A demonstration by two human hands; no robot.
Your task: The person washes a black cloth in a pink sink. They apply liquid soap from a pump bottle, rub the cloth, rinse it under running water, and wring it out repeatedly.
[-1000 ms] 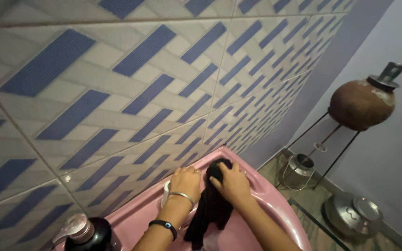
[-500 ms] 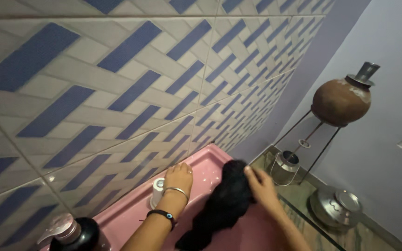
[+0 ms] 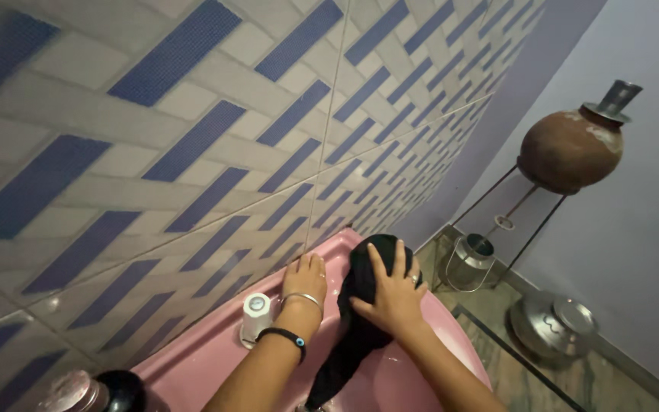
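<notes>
A black cloth [image 3: 360,320] lies in a pink basin [image 3: 215,347], a long, twisted strip whose length runs from the far rim beside the tiled wall down toward the near edge, where its tail trails into the bowl. Its upper end is bunched into a soft rounded lump on the rim's far corner. The right hand [image 3: 392,294] rests flat on that lump, fingers spread wide and pressing down rather than clenched around it. The left hand [image 3: 304,279] lies open and released on the rim just beside the cloth, palm down, fingers toward the wall; a metal bangle and a dark beaded band sit at its wrist. Near it on the rim stands a short white tap knob [image 3: 256,314]. A dark pump bottle [image 3: 93,391] shows at the basin's near left corner. The basin looks glossy and wet. The wall [image 3: 192,152] is glazed white tile with blue bars in a woven pattern. Beyond, against a lilac wall, a round brown clay pot [image 3: 570,152] sits on a thin metal stand, with steel vessels [image 3: 551,328] on the stone floor.
</notes>
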